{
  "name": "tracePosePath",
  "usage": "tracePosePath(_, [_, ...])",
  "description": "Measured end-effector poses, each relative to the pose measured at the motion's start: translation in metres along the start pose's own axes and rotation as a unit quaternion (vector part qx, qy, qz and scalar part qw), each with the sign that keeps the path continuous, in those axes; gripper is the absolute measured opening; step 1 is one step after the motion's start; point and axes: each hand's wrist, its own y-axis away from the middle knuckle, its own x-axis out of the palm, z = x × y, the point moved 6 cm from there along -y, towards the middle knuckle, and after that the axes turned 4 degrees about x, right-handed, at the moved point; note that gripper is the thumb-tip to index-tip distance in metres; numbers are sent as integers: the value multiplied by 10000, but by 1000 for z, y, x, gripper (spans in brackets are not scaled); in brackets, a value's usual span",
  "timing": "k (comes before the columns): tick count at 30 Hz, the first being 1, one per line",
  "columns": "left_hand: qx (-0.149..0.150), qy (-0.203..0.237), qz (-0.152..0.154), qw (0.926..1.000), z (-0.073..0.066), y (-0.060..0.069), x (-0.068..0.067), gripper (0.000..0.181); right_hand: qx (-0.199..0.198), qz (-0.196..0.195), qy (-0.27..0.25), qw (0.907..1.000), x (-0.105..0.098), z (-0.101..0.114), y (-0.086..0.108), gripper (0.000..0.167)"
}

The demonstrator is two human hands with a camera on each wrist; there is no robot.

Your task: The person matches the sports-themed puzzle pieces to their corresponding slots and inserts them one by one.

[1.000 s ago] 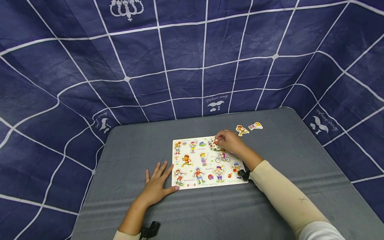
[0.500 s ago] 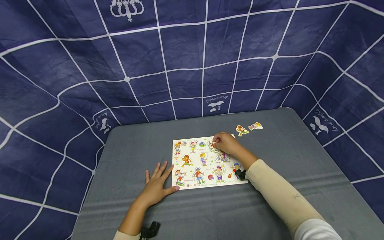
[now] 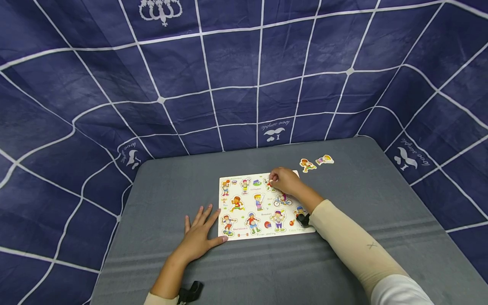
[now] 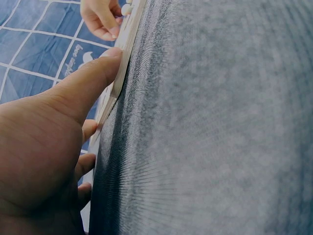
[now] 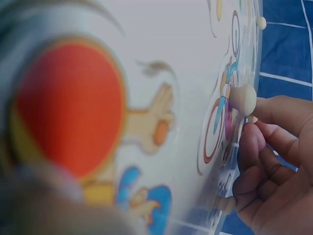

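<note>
A white puzzle board (image 3: 248, 226) printed with sports figures lies on the table. My right hand (image 3: 287, 182) is over its upper right part. Thumb and finger pinch the small knob of a soccer-player puzzle piece (image 3: 267, 183), which the hand partly covers; in the right wrist view that knob (image 5: 252, 119) shows between the fingertips. Whether the piece sits flush in its recess cannot be told. My left hand (image 3: 198, 237) rests with fingers spread at the board's left side, its thumb (image 4: 100, 68) touching the lower left corner.
Two loose puzzle pieces lie beyond the board at the right: a runner (image 3: 307, 165) and a yellow-haired figure (image 3: 325, 159). Several knobbed pieces, such as the cyclist (image 3: 283, 201), sit on the board. Blue gridded cloth (image 3: 236, 101) stands around the grey table (image 3: 183, 182).
My right hand has shifted slightly left and toward me over the board, with the soccer-player piece, then nearly stopped. The left hand has stayed still.
</note>
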Motion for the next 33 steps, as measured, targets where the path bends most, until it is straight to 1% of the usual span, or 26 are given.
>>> tracePosePath(10, [-20,-40,25,10000,2,-1,1,96,2,-44,7,10000,4,-2,-3,5])
tracePosePath(14, [-34,-39,58,10000,2,-1,1,96,74,-36,-79,9999,3,-2,-3,7])
tracePosePath(19, [-70,-29,186,9998,2,-1,1,97,218,-88,-434,9988,-3,-2,-1,5])
tracePosePath(22, [-83,-11,228,9997,2,-1,2,97,173,-203,-631,9977,-7,-2,1,4])
tracePosePath(26, [-82,-3,216,9997,2,-1,2,97,53,-371,-883,9954,-11,-4,2,7])
tracePosePath(33, [-74,-26,191,9998,2,-1,2,96,136,-504,-1239,9909,-14,-9,7,10])
